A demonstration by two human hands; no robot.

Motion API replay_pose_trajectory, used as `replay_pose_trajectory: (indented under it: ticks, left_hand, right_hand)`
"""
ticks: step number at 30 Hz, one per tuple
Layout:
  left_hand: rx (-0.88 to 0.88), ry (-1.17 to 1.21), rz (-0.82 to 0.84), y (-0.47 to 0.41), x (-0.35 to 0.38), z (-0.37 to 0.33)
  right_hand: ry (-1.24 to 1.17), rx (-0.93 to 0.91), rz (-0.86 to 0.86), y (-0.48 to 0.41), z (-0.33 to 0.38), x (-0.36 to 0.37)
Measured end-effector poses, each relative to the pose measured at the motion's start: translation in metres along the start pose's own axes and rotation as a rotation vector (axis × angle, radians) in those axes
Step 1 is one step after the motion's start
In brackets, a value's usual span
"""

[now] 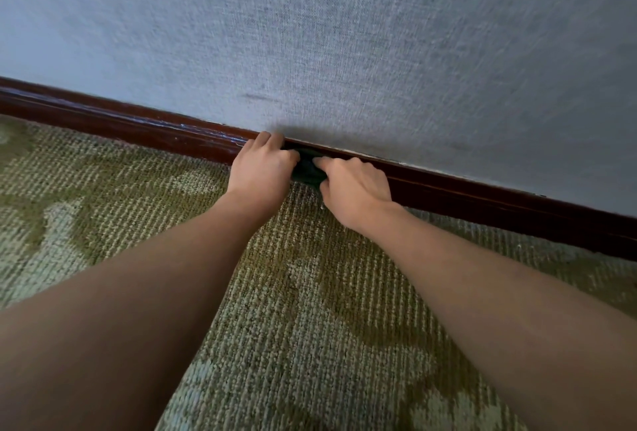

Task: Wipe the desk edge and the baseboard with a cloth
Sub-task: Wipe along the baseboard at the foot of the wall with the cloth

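Observation:
A dark reddish-brown wooden baseboard (pixel 138 127) runs along the foot of the wall, from upper left down to the right edge. A dark cloth (pixel 307 168) is bunched against the baseboard at the centre, mostly hidden between my hands. My left hand (pixel 262 168) grips the cloth's left side, its fingers curled over the top of the baseboard. My right hand (pixel 351 189) grips the cloth's right side, fingers curled against the board. No desk edge is in view.
A grey textured wall (pixel 344 34) fills the upper half, with a faint dark smudge (pixel 256 97) just above the baseboard. Green and beige patterned carpet (pixel 310 310) covers the floor below, under both bare forearms.

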State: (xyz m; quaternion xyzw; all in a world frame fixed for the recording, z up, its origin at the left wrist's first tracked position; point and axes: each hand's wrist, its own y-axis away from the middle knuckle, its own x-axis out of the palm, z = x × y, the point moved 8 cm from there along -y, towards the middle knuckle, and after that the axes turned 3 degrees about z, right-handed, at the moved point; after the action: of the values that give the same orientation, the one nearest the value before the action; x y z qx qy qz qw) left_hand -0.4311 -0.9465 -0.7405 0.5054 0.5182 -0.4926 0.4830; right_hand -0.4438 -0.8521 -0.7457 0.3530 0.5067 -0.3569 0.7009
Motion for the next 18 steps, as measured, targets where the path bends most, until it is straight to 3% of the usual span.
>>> replay_pose_trajectory:
  ticks: [12,18]
  left_hand:
    - [0.048,-0.036,0.064,0.014,-0.001,0.009]
    - [0.075,-0.043,0.031,0.018,-0.001,-0.001]
  right_hand:
    - [-0.021,-0.071,0.163,0.002,0.008,0.004]
    - [0.087,-0.099,0.056,0.012,0.001,-0.001]
